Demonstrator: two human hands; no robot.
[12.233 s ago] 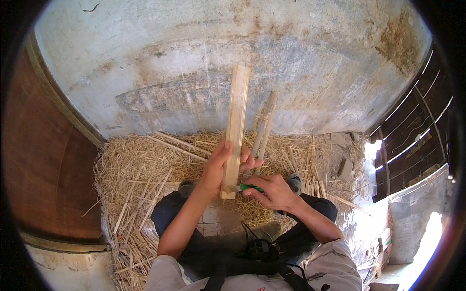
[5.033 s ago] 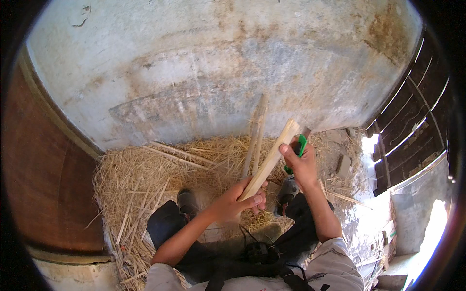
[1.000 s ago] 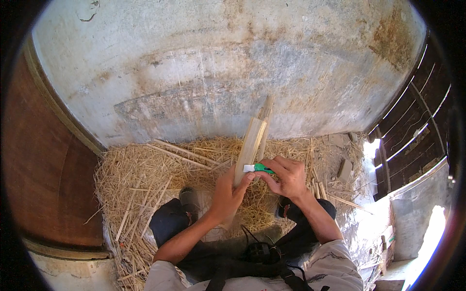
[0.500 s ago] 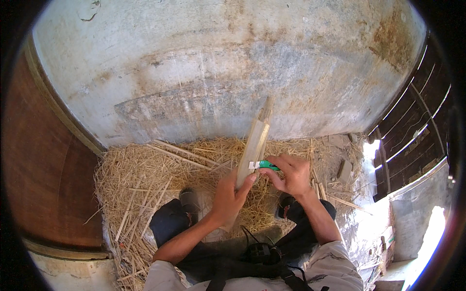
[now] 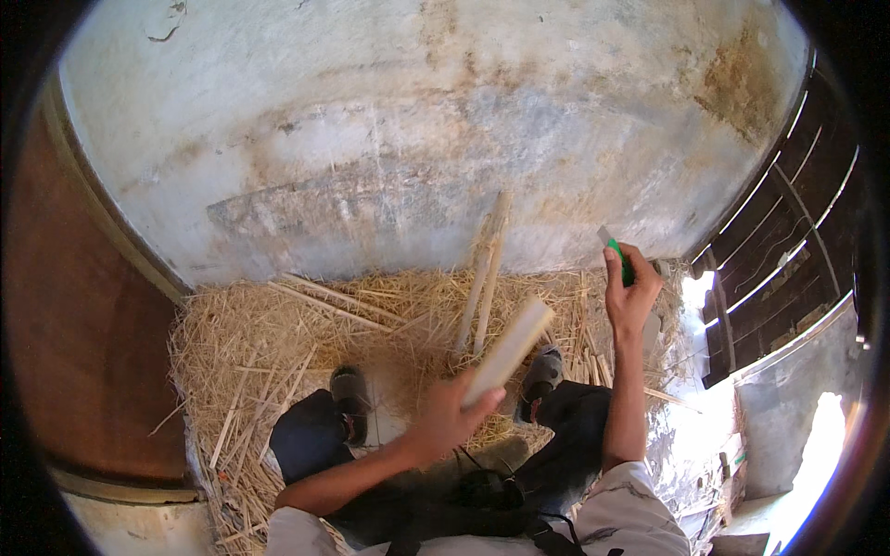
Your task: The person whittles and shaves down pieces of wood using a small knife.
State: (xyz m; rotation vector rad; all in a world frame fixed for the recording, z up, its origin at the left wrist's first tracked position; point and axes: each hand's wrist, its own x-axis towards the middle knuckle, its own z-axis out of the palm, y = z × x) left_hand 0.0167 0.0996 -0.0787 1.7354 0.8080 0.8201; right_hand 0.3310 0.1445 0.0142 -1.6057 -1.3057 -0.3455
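My left hand (image 5: 443, 419) is closed around the lower end of a short pale split piece of bamboo or wood (image 5: 512, 345), which slants up to the right and is a little blurred. Off to the right, my raised right hand (image 5: 634, 301) grips a green utility knife (image 5: 627, 269) with its flat blade out, pointing up and left, well apart from the piece. Between the hands and the wall, narrow strips of the same pale material (image 5: 496, 250) stand leaning on the wall.
Straw-like shavings (image 5: 408, 287) and loose thin sticks (image 5: 243, 408) cover the floor around my shoes (image 5: 350, 394). A stained plaster wall (image 5: 371, 139) rises ahead. A brown panel (image 5: 102, 324) stands left, and dark slatted boards (image 5: 779, 250) hang at the right.
My right hand with the knife has moved up and right, off the wood. My left hand has tilted the short piece to the right, apart from the strips now leaning on the wall.
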